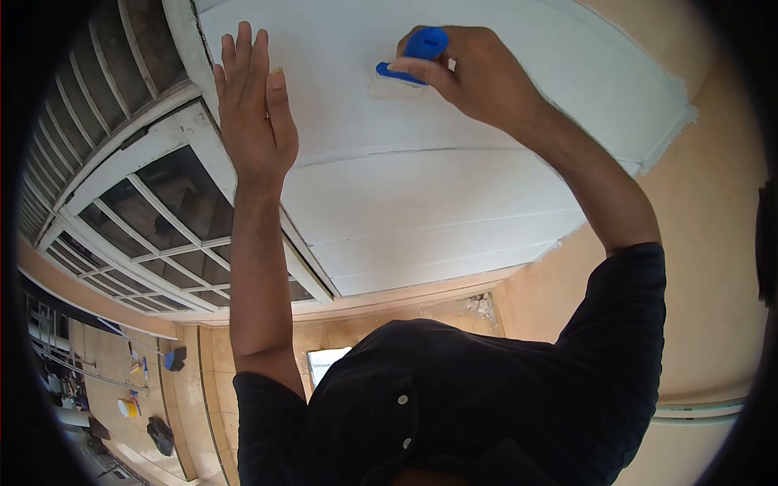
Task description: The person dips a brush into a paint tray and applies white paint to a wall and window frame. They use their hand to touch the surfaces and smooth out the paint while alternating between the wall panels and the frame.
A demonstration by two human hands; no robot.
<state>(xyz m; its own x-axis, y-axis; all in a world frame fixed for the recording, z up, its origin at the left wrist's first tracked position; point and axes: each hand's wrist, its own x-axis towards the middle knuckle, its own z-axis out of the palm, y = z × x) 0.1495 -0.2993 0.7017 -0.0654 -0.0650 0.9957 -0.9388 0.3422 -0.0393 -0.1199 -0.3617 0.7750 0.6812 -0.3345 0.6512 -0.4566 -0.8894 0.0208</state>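
Observation:
My left hand [255, 117] lies flat against the white panelled surface [348, 121], close to the window frame's edge, with its fingers stretched out and nothing held. To the right, my right hand [478, 73] is wrapped around the blue handle of a scraper-like tool [427, 42]. The tool's wide, pale lower edge rests on the white surface; its exact shape is partly blurred against the white. Some of the handle is hidden behind my fingers. Thin seams run across the white surface below both hands.
A white-framed window [170, 211] with dark panes and a louvred section [93, 81] stand at the left. Peach wall [697, 243] borders the white surface at the right. At the lower left are a blue broom [174, 359], a yellow-white tub [127, 407] and a black bag [160, 436].

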